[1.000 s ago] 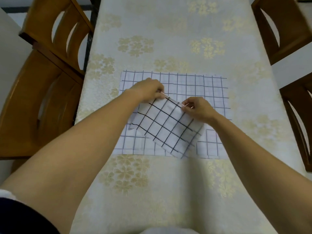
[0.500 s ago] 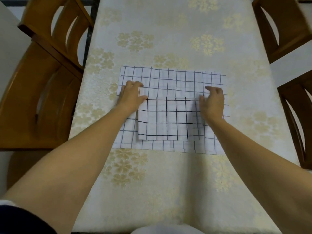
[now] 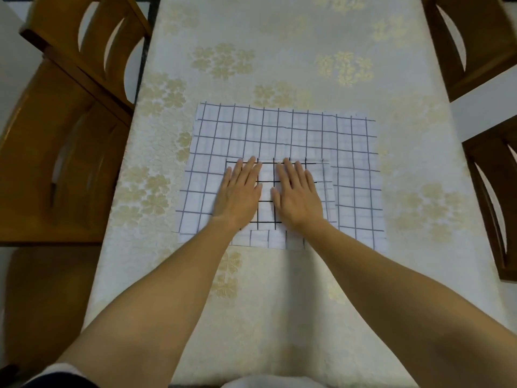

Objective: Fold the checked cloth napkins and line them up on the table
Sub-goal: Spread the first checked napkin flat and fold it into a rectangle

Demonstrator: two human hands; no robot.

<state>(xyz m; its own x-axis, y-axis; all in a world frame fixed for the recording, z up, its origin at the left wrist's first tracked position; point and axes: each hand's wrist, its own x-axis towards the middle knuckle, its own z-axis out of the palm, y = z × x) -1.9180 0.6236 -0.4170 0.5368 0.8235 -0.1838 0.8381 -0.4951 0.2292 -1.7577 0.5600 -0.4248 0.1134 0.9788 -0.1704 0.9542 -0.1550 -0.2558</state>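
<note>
A folded white napkin with bold black checks lies on top of a larger, spread-out napkin with thin blue-grey checks. Both rest on the table. My left hand lies flat, palm down, on the left half of the folded napkin. My right hand lies flat on its right half. All fingers are stretched out and point away from me. Neither hand grips anything. Most of the folded napkin is hidden under the two hands.
The table wears a cream cloth with pale gold flower patches. Wooden chairs stand at the left, the far right and the near right. A bit of white cloth shows at the bottom edge.
One second ago both hands pinched the tilted folded napkin. Then they set it down square with hands at its sides. Now both palms have slid inward onto its middle.
</note>
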